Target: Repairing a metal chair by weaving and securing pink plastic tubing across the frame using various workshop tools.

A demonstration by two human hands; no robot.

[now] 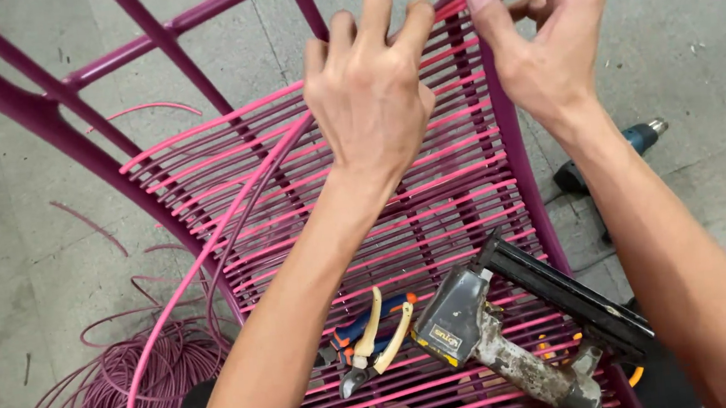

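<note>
Our left hand (368,97) curls its fingers over the pink plastic cord strands (287,149) woven across the magenta metal chair frame (513,145). Our right hand (546,31) pinches the frame's upright bar at the top. Worn grey nail gun (518,340) and cutting pliers (371,336) lie on the strands; a purple cord coil (132,386) rests on the concrete floor (5,265).

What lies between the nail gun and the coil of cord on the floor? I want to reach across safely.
In the head view, two pairs of pliers lie on the woven pink seat between the nail gun and coil, crossed by the left forearm.
</note>
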